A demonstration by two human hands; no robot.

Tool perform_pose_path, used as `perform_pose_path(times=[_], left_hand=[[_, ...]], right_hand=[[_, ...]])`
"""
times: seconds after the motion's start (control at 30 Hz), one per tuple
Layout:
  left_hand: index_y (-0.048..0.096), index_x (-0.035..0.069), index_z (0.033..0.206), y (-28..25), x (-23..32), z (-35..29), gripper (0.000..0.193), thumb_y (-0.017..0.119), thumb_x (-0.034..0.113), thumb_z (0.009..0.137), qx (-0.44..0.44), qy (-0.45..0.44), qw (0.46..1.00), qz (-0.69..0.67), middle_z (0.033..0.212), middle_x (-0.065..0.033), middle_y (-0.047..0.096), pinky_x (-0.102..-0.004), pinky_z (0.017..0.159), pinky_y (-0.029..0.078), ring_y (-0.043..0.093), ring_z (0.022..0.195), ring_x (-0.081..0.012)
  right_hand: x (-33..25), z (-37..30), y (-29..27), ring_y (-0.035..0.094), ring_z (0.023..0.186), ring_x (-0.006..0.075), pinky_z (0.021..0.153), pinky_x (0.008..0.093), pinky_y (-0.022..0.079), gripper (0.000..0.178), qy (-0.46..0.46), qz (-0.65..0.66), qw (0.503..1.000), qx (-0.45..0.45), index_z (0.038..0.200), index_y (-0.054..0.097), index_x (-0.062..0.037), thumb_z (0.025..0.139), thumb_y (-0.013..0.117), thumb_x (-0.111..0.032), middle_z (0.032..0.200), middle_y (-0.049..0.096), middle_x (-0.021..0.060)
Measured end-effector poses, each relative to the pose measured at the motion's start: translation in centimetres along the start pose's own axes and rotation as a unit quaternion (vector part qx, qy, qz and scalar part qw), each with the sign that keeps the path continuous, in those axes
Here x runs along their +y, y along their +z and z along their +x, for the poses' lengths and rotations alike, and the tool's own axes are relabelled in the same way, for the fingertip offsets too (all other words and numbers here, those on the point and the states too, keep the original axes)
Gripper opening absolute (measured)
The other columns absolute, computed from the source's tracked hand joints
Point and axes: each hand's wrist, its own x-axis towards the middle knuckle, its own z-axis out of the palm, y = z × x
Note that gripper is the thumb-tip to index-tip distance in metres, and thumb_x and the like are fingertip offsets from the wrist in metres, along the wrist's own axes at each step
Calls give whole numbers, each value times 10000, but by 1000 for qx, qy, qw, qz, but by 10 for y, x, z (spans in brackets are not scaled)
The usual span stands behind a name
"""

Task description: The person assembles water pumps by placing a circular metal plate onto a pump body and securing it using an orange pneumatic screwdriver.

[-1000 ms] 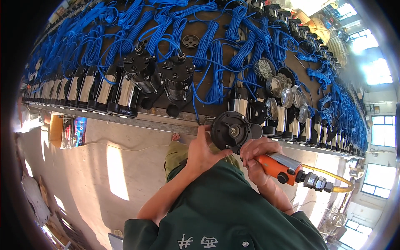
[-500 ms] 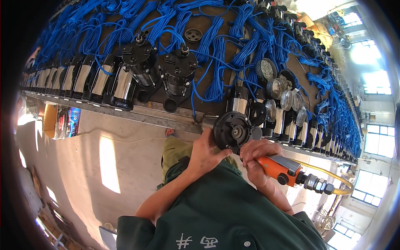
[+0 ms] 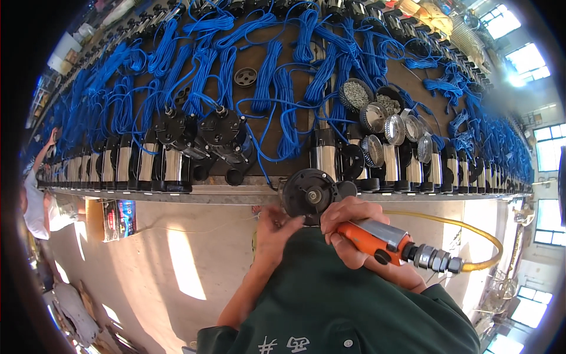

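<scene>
My right hand (image 3: 352, 229) is wrapped round an orange and silver air screwdriver (image 3: 377, 236) with a black knob on its side. Its working end points at the lower rim of a round black pump end (image 3: 308, 197) and is hidden behind my fingers. A shaft shows at the centre of that face; the pump lies at the bench's front edge. Beside its lower left rim is my left hand (image 3: 275, 233), thumb and fingers apart, slightly blurred, with nothing visible in it. Two black-topped pumps (image 3: 221, 133) stand upright to the left.
Steel-bodied pumps (image 3: 177, 167) line the bench front. Blue cable coils (image 3: 268, 76) cover the top. Round tins (image 3: 356, 94), some holding small metal parts, sit to the right. A yellow air hose (image 3: 486, 239) loops from the tool. Another person (image 3: 36, 203) is at far left.
My left hand has come off the pump's body and dropped slightly away from it. The screwdriver stays in my right hand near the rim. The view has shifted, showing more of the bench.
</scene>
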Motion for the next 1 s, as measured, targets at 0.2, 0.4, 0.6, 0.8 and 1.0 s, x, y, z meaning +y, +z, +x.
perform_pose_path(times=[0.2,0.4,0.6,0.8,1.0], left_hand=[[509,-37,1134,-21,17,7,215,473,65,949,94,-15,963,-252,1018,-156,621,-314,733,517,623,846,-236],[563,-6,1123,12,54,-11,247,514,198,994,-14,-6,976,-218,920,-128,656,-283,622,493,629,734,-187],[627,12,1028,47,73,-8,263,548,258,983,-49,-97,960,-258,806,-83,646,-265,560,429,583,670,-167],[641,19,1028,45,68,-3,301,584,307,960,-70,-79,962,-251,810,-66,632,-260,541,395,532,640,-152],[638,59,976,26,55,9,234,643,287,923,-164,-40,944,-283,869,-31,604,-222,496,346,454,593,-101]], right_hand=[[4,-6,-30,616,638,197,536,279,519,301,92,96,991,-5,925,550,27,629,532,80,762,607,147],[2,23,-38,534,563,163,596,316,505,286,15,190,980,-50,1061,446,-31,801,554,22,820,534,119],[-6,43,-26,494,513,147,579,328,479,293,37,248,968,-5,1057,413,-35,805,557,3,800,507,108],[-6,46,-23,487,514,146,579,327,482,330,44,259,964,33,1045,419,-19,732,508,33,818,521,127],[-8,49,-20,460,542,114,605,311,438,325,54,253,965,44,1081,434,-42,765,506,-66,844,491,75]])
